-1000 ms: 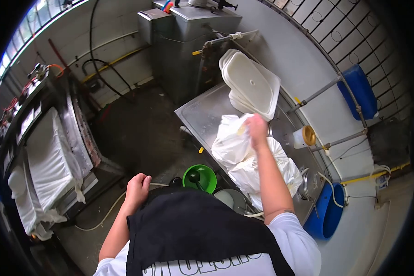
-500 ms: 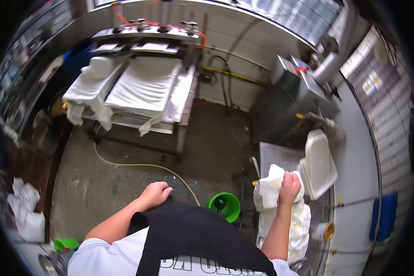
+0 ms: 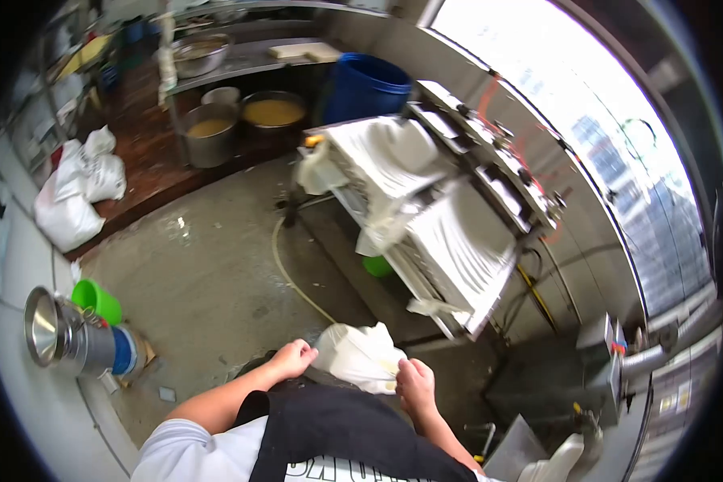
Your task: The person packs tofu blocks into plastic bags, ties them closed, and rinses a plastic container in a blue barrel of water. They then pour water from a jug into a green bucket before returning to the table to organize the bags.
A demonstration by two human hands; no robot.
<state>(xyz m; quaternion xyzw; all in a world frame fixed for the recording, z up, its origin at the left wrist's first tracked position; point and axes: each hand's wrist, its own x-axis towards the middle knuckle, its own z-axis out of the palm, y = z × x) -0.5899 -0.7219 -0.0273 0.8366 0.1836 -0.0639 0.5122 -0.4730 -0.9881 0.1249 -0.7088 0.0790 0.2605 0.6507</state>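
Note:
A white cloth bundle [image 3: 360, 354] with a yellowish stain hangs in front of my black apron. My right hand [image 3: 414, 386] is closed on its right edge. My left hand [image 3: 291, 358] is curled at the bundle's left side; whether it grips the cloth I cannot tell. Ahead stands a metal press rack [image 3: 450, 233] draped with white cloths.
A hose [image 3: 287, 273] runs over the wet concrete floor. Metal pots [image 3: 209, 128] and a blue barrel [image 3: 363, 87] stand at the back. White sacks [image 3: 76, 193] lie at left. A steel funnel machine [image 3: 64, 341] and a green bucket [image 3: 96, 299] are near left.
I have turned left, away from the steel counter and white trays. My right hand has carried the white bundle off the counter to in front of my apron; my left hand has come up beside it.

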